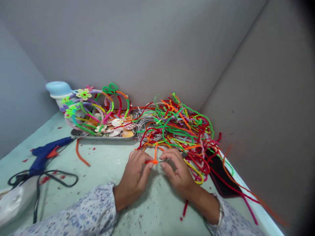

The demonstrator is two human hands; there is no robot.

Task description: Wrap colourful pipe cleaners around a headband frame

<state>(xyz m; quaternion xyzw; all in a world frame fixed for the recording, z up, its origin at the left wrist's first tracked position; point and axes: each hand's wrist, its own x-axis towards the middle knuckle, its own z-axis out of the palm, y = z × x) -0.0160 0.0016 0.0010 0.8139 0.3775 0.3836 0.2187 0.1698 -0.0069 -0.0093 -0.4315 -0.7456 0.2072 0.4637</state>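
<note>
Together, left hand and right hand pinch an orange pipe cleaner, fingers clamped on it, beside the colourful tangle at the counter's right edge.

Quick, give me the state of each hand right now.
Left hand: closed, pinching the orange pipe cleaner.
Right hand: closed, pinching the same piece from the other side.

Dark flat case half under the pipe-cleaner pile.

Thin fuzzy orange pipe cleaner, bent upward
</note>
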